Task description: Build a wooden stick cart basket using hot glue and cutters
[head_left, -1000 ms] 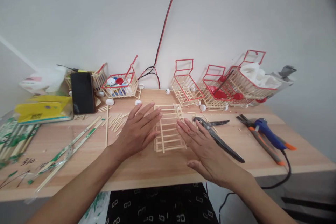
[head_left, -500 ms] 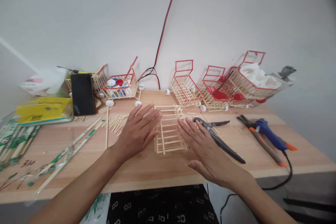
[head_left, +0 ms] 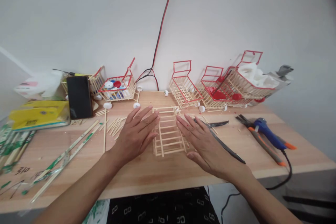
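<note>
A small frame of pale wooden sticks [head_left: 169,133], built like a ladder grid with raised sides, lies in the middle of the wooden table [head_left: 147,171]. My left hand [head_left: 136,134] rests flat on the table against the frame's left side, fingers spread. My right hand [head_left: 204,143] lies flat at the frame's right side, fingers stretched toward it. Neither hand holds anything.
Black shears [head_left: 223,143] lie just right of my right hand. A blue glue gun [head_left: 267,133] and orange pliers [head_left: 262,141] sit further right. Several red-rimmed stick carts [head_left: 183,87] line the wall. Loose sticks [head_left: 115,124], wrapped chopsticks [head_left: 65,154], a black phone [head_left: 76,97] stand left.
My right hand has slid a little forward and left, closer against the frame's right side. The view has shifted slightly. My left hand stays in place.
</note>
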`<state>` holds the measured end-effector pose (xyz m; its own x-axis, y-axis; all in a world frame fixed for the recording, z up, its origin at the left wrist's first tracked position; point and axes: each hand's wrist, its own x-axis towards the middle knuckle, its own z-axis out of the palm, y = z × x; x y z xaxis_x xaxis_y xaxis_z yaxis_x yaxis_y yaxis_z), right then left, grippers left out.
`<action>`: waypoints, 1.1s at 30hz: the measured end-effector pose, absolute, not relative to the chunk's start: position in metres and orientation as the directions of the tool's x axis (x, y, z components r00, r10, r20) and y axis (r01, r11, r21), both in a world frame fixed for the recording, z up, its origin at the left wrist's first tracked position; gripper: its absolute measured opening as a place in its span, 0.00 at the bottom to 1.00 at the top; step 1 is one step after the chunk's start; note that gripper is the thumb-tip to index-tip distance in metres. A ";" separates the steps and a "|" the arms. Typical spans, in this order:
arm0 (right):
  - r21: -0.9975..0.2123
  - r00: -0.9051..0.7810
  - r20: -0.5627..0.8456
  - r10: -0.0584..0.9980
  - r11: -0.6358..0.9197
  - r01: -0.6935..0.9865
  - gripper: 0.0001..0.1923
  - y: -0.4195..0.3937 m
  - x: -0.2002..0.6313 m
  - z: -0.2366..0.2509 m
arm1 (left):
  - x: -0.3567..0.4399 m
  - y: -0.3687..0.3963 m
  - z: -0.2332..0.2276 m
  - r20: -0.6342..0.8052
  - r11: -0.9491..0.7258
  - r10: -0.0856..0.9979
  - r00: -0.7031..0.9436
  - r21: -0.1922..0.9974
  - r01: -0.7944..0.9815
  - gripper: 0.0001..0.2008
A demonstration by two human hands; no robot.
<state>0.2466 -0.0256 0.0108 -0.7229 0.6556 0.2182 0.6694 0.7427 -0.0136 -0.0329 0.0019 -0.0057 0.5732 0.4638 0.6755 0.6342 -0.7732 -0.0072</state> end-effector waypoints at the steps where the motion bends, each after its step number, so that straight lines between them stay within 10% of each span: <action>1: -0.013 -0.723 0.220 0.654 0.743 0.669 0.39 -0.026 0.247 0.010 | -0.033 0.002 -0.006 0.676 -0.773 0.465 0.572 -0.005 0.634 0.22; 33: -0.064 -0.741 0.198 0.642 0.763 0.644 0.43 -0.063 0.249 0.006 | -0.030 0.001 -0.005 0.687 -0.760 0.456 0.565 -0.030 0.649 0.24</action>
<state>0.2489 -0.0634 0.0062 -0.7409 0.6418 0.1979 0.6435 0.7627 -0.0645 -0.0304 0.0008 -0.0049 0.5654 0.4557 0.6875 0.6491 -0.7602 -0.0299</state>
